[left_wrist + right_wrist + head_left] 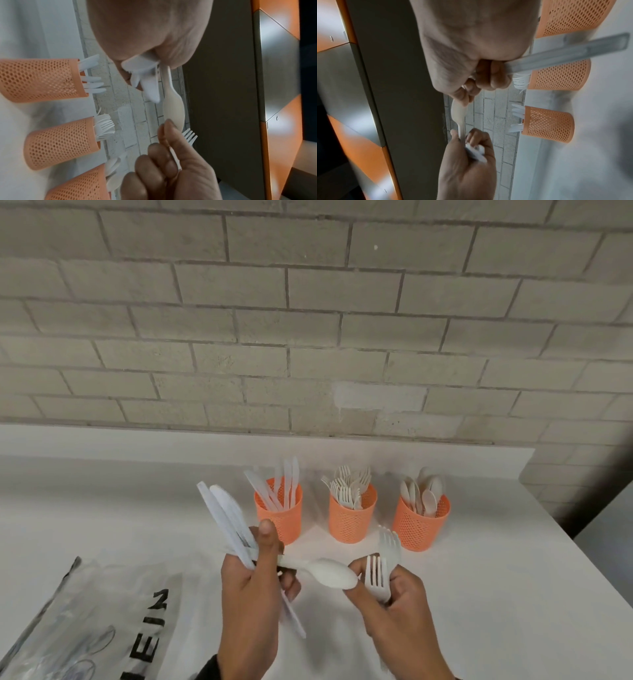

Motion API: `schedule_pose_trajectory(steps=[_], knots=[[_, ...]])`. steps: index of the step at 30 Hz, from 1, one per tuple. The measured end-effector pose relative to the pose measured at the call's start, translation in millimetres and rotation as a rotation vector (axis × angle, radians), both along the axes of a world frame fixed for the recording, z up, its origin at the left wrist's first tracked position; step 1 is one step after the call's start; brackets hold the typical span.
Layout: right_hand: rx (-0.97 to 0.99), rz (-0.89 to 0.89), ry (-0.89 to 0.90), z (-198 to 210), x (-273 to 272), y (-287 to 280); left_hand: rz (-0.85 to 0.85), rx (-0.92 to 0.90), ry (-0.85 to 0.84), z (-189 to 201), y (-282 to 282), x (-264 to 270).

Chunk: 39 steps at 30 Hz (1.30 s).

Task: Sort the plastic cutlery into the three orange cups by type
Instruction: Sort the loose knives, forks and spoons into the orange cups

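Both hands work nearest: left hand point(251, 587) grips white plastic knives point(224, 518) and a cream plastic spoon point(329, 573); right hand point(400, 607) fingers clutch white forks point(378, 573), pinching the spoon's bowl, likely to separate it; three orange mesh cups point(349, 518) wait far on the counter point(479, 594).

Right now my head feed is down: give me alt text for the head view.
Left hand grips white knives and a spoon, whose bowl the right hand, holding two forks, pinches. Behind stand three orange cups: knives, forks, spoons.
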State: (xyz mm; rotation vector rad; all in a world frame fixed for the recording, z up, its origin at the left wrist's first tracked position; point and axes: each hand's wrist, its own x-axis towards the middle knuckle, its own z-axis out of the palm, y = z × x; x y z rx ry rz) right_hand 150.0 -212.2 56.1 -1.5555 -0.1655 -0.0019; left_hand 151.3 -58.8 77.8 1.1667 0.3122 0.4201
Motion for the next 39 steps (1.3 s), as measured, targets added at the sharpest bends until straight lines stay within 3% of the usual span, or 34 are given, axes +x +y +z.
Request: schedule_pose_trajectory(steps=[4,9,11,14,19,23,28,34,39], knots=[[0.014,0.047,-0.055,7,14,-16,-0.031,-0.057,0.075,-4,1,-1],[0.501,-0.001,-0.079,25,70,-53,-0.017,-0.116,0.084,-7,10,2],[0.547,-0.032,-0.121,41,95,-51,0.0,-0.125,0.074,-7,12,3],[0.398,-0.114,-0.186,48,135,-35,0.009,-0.146,0.079,-5,12,4],[0.008,-0.18,-0.125,6,187,-10,-0.001,-0.187,0.054,2,14,0],[-0.176,-0.131,-0.108,-24,196,-5,0.016,-0.202,0.051,1,20,-3],[-0.229,-0.194,-0.258,-31,197,-10,0.003,-0.218,0.084,-1,22,-2],[-0.68,-0.077,-0.419,-38,195,-18,-0.068,-0.246,0.072,1,16,-2],[-0.392,-0.185,-0.4,-16,156,-17,-0.1,-0.266,0.053,4,15,-1]])
